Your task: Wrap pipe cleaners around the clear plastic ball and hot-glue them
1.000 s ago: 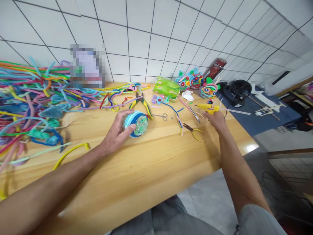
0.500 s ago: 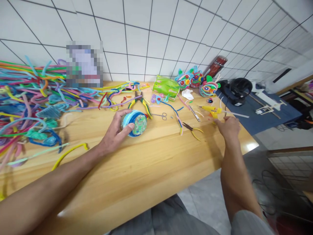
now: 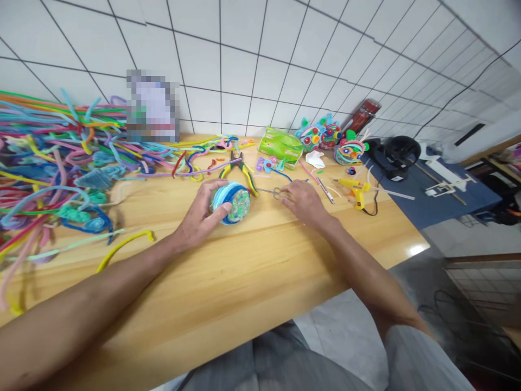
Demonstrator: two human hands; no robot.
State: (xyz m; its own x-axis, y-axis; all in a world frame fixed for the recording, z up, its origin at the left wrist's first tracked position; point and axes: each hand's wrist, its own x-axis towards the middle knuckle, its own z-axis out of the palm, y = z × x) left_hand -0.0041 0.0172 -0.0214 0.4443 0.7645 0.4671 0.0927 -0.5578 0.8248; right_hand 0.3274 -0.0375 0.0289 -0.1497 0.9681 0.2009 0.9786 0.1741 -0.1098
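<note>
My left hand (image 3: pixel 205 212) is wrapped round a roundish piece (image 3: pixel 239 206) banded in blues, with a mottled green-grey end facing right. The thumb presses on its rim. My right hand (image 3: pixel 305 201) is over the table with fingers slightly parted, fingertips at the ring handles of small scissors (image 3: pixel 277 193); they look loose, though contact is unclear. Yellow-and-black pliers (image 3: pixel 238 171) lie behind the banded piece. A yellow glue gun (image 3: pixel 356 190) with a clear stick rests to the right of my right hand. My right hand and forearm hide the small yellow-handled pliers.
Tangled colourful pipe cleaners (image 3: pixel 61 163) fill the left side. Along the back stand a green packet (image 3: pixel 280 145), several decorated figures (image 3: pixel 348 152) and a red bottle (image 3: pixel 362 117). A craft knife (image 3: pixel 325 190) lies on the wooden table (image 3: pixel 228 282). Black headphones (image 3: pixel 401 155) are at right.
My right hand has let go of the glue gun and moved left to the scissors' handles. The glue gun now lies on the table. My left hand keeps its hold.
</note>
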